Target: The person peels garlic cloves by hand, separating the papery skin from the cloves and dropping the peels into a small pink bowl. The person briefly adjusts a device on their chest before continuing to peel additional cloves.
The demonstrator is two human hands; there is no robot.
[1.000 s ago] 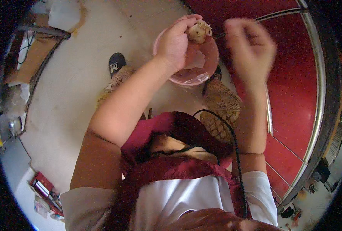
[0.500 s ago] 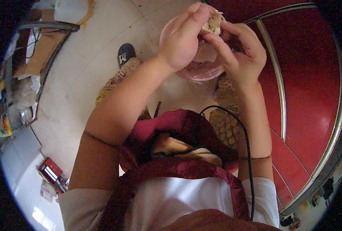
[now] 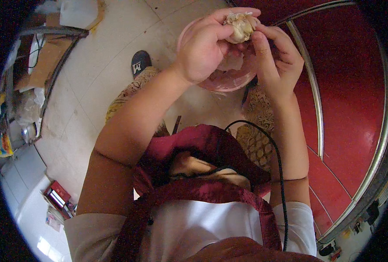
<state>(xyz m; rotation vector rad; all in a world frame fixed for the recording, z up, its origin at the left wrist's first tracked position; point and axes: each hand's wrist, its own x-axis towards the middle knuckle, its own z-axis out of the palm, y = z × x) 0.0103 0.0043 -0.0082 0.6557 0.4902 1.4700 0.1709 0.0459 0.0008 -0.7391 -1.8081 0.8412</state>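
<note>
A pale garlic bulb (image 3: 241, 29) with papery, ragged skin is gripped by my left hand (image 3: 203, 51), whose thumb presses on its near side. From the right, my right hand (image 3: 278, 59) pinches the bulb's edge between thumb and index finger, the other fingers curled. Beneath both hands stands a round pink bin (image 3: 233, 84) that looks lined with thin clear plastic. My hands and the bulb hide much of its opening, and what lies inside is hard to make out.
Red cabinet doors (image 3: 351, 96) with metal trim curve along the right side. Over at the left is a dark-framed rack (image 3: 54, 32) with cardboard and plastic bags. My dark shoe (image 3: 140, 64) rests on the tiled floor left of the bin. A black cable (image 3: 278, 161) runs down my front.
The garlic bulb has turned and shows more of its whitish outside. My left hand has shifted slightly left and down, its thumb now against the bulb. My right fingers have closed in at its edge.
</note>
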